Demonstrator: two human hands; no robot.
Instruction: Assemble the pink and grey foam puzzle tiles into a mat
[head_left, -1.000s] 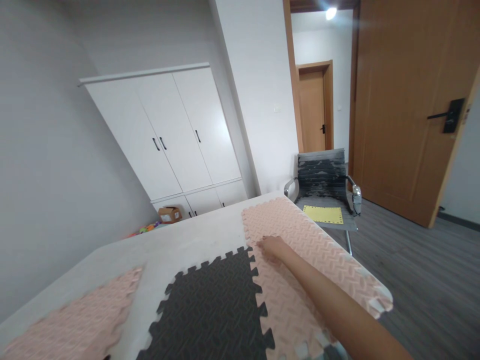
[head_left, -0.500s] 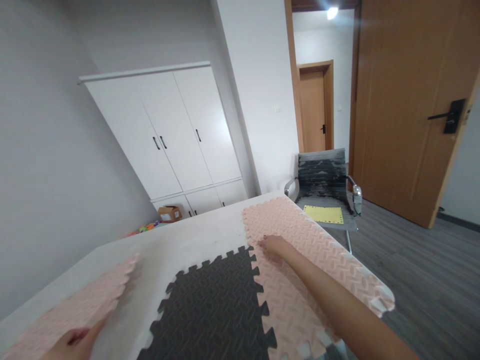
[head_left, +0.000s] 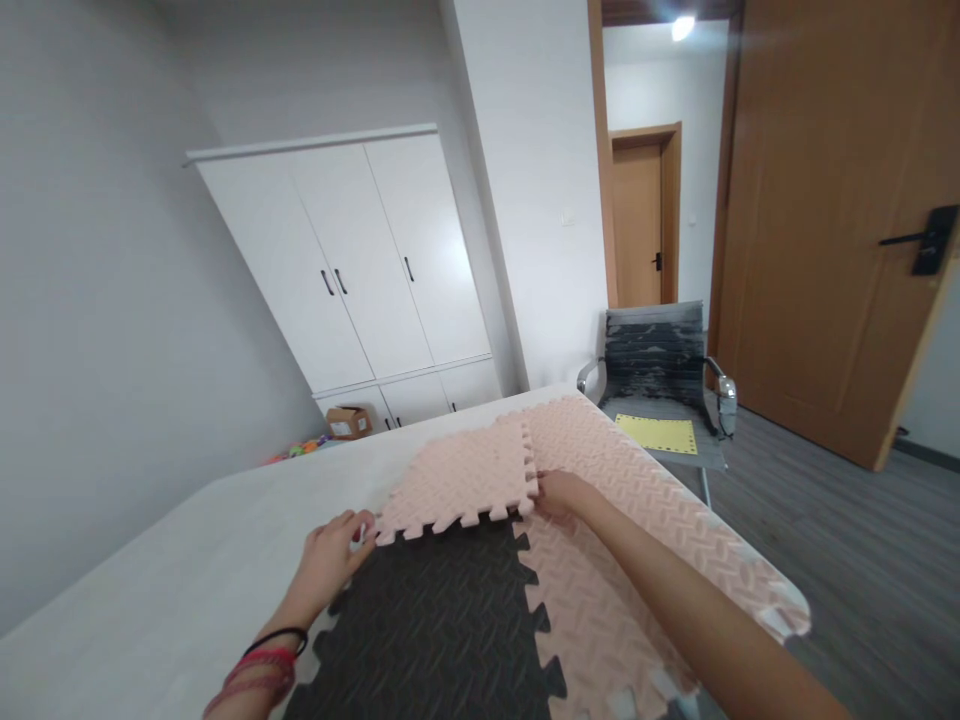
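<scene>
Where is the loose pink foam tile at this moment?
The loose pink tile lies mid-table between both hands, beyond the dark tile and left of the large pink mat.

3 pink foam mats (head_left: 459, 478), 1 black mat (head_left: 442, 620), 1 chair (head_left: 660, 370).

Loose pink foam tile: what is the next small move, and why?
Probably press the loose pink interlocking foam tile down: its teeth overlap the dark grey foam tile unseated. The left hand and right hand hold its near corners.
</scene>
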